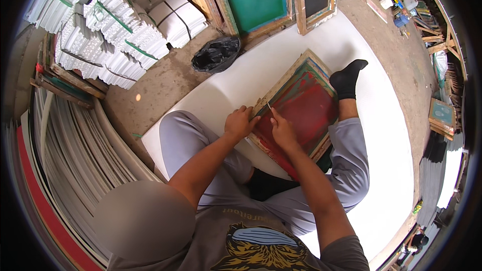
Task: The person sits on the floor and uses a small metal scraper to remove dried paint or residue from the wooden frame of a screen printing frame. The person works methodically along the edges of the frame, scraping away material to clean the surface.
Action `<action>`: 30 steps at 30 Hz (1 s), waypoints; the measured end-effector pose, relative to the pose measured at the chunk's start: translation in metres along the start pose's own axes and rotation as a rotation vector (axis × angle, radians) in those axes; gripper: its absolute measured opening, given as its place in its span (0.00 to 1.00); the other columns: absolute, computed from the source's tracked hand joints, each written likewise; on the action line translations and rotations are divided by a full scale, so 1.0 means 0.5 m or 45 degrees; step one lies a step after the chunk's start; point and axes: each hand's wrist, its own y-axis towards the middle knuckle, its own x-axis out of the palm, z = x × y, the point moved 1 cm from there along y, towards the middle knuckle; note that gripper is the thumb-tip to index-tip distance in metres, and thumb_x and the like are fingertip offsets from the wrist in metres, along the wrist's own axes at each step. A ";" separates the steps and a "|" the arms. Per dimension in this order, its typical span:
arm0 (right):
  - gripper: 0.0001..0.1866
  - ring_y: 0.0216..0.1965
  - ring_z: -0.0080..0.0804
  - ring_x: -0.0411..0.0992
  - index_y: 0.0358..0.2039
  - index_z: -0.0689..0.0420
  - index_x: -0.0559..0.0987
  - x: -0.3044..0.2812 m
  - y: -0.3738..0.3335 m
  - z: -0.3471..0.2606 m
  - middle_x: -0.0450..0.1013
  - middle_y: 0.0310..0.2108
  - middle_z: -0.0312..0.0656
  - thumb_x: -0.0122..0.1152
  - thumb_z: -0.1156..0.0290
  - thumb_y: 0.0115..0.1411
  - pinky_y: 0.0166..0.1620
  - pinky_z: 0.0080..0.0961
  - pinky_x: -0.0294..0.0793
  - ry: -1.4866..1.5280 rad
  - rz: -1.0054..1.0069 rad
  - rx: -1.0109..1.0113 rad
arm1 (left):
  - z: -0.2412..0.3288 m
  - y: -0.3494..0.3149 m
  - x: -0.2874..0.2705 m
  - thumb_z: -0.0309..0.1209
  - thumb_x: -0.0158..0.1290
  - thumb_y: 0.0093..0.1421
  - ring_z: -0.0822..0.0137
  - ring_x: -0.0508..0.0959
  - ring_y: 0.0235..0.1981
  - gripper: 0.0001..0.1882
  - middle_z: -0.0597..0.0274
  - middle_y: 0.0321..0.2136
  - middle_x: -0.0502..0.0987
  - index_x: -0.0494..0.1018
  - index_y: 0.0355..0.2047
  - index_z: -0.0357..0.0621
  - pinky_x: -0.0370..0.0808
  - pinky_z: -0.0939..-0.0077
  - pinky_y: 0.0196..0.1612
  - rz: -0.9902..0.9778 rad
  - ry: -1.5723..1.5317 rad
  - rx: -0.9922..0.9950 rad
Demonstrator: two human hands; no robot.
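Note:
A wooden screen-printing frame (314, 103) with red-stained mesh and paint-marked edges lies aslant between my legs. My left hand (240, 122) grips its left wooden edge, thumb toward the mesh. Closed around a slim pointed tool (269, 105), my right hand (284, 131) is over the mesh near that same edge. Only the tool's thin, light tip shows past the fingers, so I cannot tell its exact kind. The tip is at the inner side of the wood. Part of a second, dark green edge shows beneath the frame's lower right side.
I sit on a large white sheet (389, 170). Ahead are a black plastic bag (217, 54) and leaning frames, one with green mesh (256, 0). Strapped stacks of white sheets (118, 30) stand at the far left. Curved boards (95, 145) are at my left, paint containers (386, 1) far right.

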 end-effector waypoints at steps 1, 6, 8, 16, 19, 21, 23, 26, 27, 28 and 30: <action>0.25 0.45 0.59 0.80 0.70 0.46 0.69 -0.022 -0.011 -0.033 0.81 0.40 0.59 0.47 0.60 0.75 0.49 0.54 0.78 -0.139 -0.054 0.058 | -0.003 -0.005 -0.001 0.51 0.57 0.66 0.47 0.82 0.44 0.27 0.50 0.41 0.79 0.77 0.54 0.42 0.78 0.53 0.47 0.015 -0.007 0.003; 0.23 0.42 0.58 0.80 0.68 0.43 0.73 0.014 -0.003 0.001 0.81 0.40 0.57 0.49 0.62 0.74 0.46 0.53 0.78 0.196 0.069 -0.021 | 0.004 -0.004 -0.002 0.52 0.57 0.66 0.47 0.82 0.44 0.27 0.51 0.42 0.79 0.77 0.54 0.43 0.78 0.53 0.48 0.018 -0.007 0.008; 0.23 0.42 0.60 0.80 0.68 0.39 0.73 0.083 0.023 0.084 0.81 0.40 0.57 0.51 0.63 0.74 0.46 0.53 0.78 0.733 0.319 -0.264 | 0.020 0.003 -0.003 0.52 0.56 0.67 0.48 0.82 0.45 0.27 0.52 0.44 0.79 0.77 0.55 0.43 0.78 0.53 0.49 0.002 0.001 0.040; 0.24 0.27 0.31 0.78 0.70 0.45 0.71 0.074 0.018 0.071 0.82 0.35 0.43 0.54 0.61 0.75 0.32 0.29 0.78 0.223 0.403 -0.285 | 0.005 -0.003 0.002 0.52 0.57 0.66 0.47 0.82 0.44 0.27 0.51 0.42 0.79 0.78 0.53 0.43 0.78 0.53 0.48 0.046 -0.044 0.013; 0.24 0.34 0.33 0.80 0.69 0.46 0.72 0.020 0.029 0.057 0.83 0.36 0.43 0.55 0.62 0.74 0.38 0.31 0.79 0.813 -0.119 0.213 | -0.002 -0.009 -0.004 0.52 0.57 0.66 0.48 0.82 0.44 0.27 0.52 0.42 0.79 0.79 0.54 0.43 0.78 0.54 0.48 0.032 -0.042 -0.029; 0.23 0.36 0.35 0.81 0.68 0.47 0.73 -0.006 0.025 0.049 0.84 0.38 0.44 0.55 0.63 0.74 0.41 0.32 0.80 1.061 -0.375 0.464 | 0.001 -0.009 -0.006 0.52 0.58 0.66 0.48 0.82 0.44 0.27 0.52 0.41 0.79 0.79 0.54 0.44 0.78 0.54 0.48 0.023 -0.041 -0.035; 0.23 0.33 0.31 0.78 0.68 0.46 0.74 0.011 0.035 0.059 0.82 0.37 0.44 0.55 0.63 0.74 0.37 0.29 0.78 0.952 -0.201 0.209 | -0.002 -0.011 -0.006 0.52 0.58 0.65 0.48 0.82 0.44 0.27 0.52 0.41 0.79 0.79 0.54 0.44 0.79 0.54 0.47 0.026 -0.044 -0.038; 0.22 0.22 0.20 0.66 0.67 0.44 0.75 0.081 0.063 0.111 0.75 0.27 0.36 0.55 0.62 0.75 0.25 0.21 0.69 0.667 0.389 -0.470 | 0.009 -0.001 -0.006 0.53 0.56 0.67 0.48 0.81 0.45 0.28 0.52 0.44 0.79 0.77 0.57 0.45 0.78 0.54 0.50 -0.052 -0.024 -0.038; 0.21 0.18 0.17 0.62 0.67 0.43 0.76 0.091 0.066 0.109 0.72 0.24 0.34 0.54 0.61 0.75 0.21 0.19 0.65 0.623 0.497 -0.598 | 0.010 0.000 -0.007 0.53 0.56 0.67 0.48 0.81 0.45 0.28 0.52 0.44 0.79 0.77 0.57 0.45 0.78 0.54 0.50 -0.053 -0.028 -0.037; 0.21 0.16 0.16 0.59 0.67 0.42 0.76 0.099 0.066 0.114 0.69 0.23 0.32 0.54 0.61 0.76 0.19 0.18 0.61 0.719 0.417 -0.501 | 0.012 0.000 -0.007 0.53 0.56 0.67 0.48 0.81 0.45 0.28 0.52 0.43 0.79 0.77 0.57 0.45 0.78 0.54 0.50 -0.054 -0.033 -0.034; 0.21 0.14 0.16 0.57 0.68 0.40 0.74 0.098 0.065 0.122 0.67 0.22 0.31 0.53 0.60 0.76 0.17 0.18 0.58 1.024 0.108 -0.152 | 0.012 0.000 -0.007 0.52 0.56 0.66 0.48 0.81 0.45 0.28 0.52 0.43 0.79 0.77 0.56 0.45 0.78 0.54 0.49 -0.041 -0.048 -0.026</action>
